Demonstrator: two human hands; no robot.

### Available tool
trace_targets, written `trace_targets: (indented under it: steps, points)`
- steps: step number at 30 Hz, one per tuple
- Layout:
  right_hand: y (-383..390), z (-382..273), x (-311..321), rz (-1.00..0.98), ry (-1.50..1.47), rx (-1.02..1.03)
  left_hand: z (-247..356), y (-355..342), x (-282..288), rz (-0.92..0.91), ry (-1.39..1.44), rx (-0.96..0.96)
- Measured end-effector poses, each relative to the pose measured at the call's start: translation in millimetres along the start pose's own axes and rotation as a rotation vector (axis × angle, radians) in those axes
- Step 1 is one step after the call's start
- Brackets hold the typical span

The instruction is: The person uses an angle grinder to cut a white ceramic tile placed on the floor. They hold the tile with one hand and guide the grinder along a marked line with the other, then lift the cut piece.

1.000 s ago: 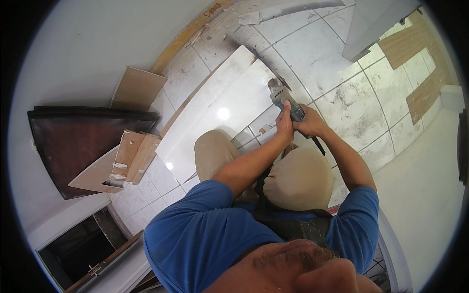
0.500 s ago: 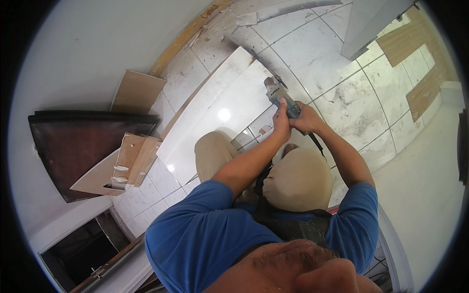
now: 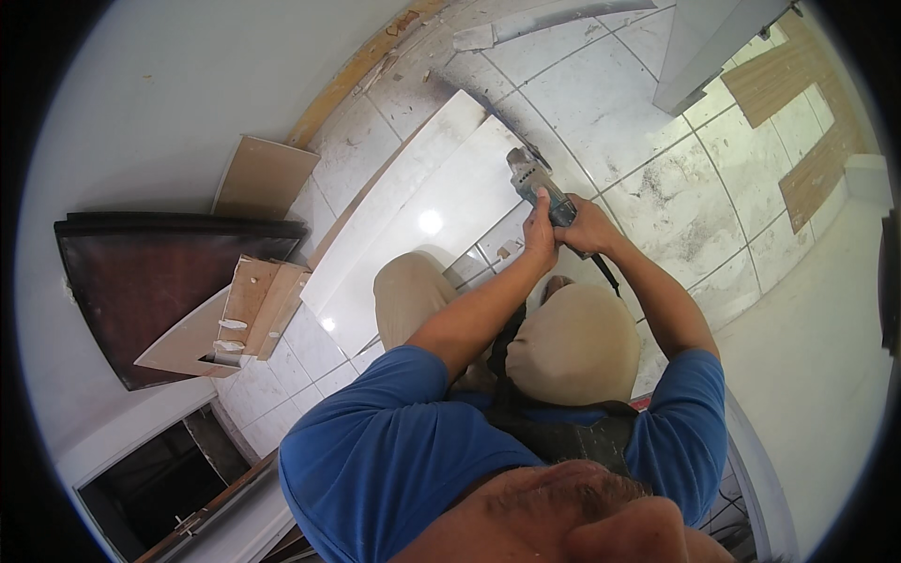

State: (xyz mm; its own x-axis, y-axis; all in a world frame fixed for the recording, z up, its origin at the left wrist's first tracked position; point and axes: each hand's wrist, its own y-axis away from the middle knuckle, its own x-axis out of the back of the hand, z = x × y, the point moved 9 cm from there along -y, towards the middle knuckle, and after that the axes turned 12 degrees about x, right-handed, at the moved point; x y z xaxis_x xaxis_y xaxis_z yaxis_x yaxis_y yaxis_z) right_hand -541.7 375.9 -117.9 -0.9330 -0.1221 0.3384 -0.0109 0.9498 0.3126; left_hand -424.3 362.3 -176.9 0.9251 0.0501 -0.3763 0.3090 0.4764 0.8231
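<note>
Both my hands grip an angle grinder (image 3: pixel 537 178) with a grey-green body and a black rear end. My left hand (image 3: pixel 540 233) closes on its near left side, thumb pointing along the body. My right hand (image 3: pixel 589 228) wraps the rear end, and a black cord (image 3: pixel 608 274) trails from beneath it. The grinder's head lies at the right edge of a glossy white panel (image 3: pixel 404 211), which slants across the floor in front of my knees. The disc is mostly hidden by the grinder's head. Dark dust marks the panel's far end.
Against the left wall lean a dark brown padded panel (image 3: pixel 169 291), tan boards (image 3: pixel 267 178) and wooden pieces (image 3: pixel 258 300). A grey-white upright panel (image 3: pixel 713 56) stands at the far right, near wood-look planks (image 3: pixel 779 84). Dusty white tiles (image 3: pixel 676 188) surround the white panel.
</note>
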Motion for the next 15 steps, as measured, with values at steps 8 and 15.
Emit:
trace_targets:
  steps: [8,15]
  points:
    - [3.8,10.0,-2.8,-0.016,-0.002,-0.021,-5.6,3.5,-0.9,0.018,0.011,0.007]
    - [10.4,3.6,1.3,-0.017,0.023,-0.045,-8.4,7.2,-2.0,0.023,-0.005,0.019]
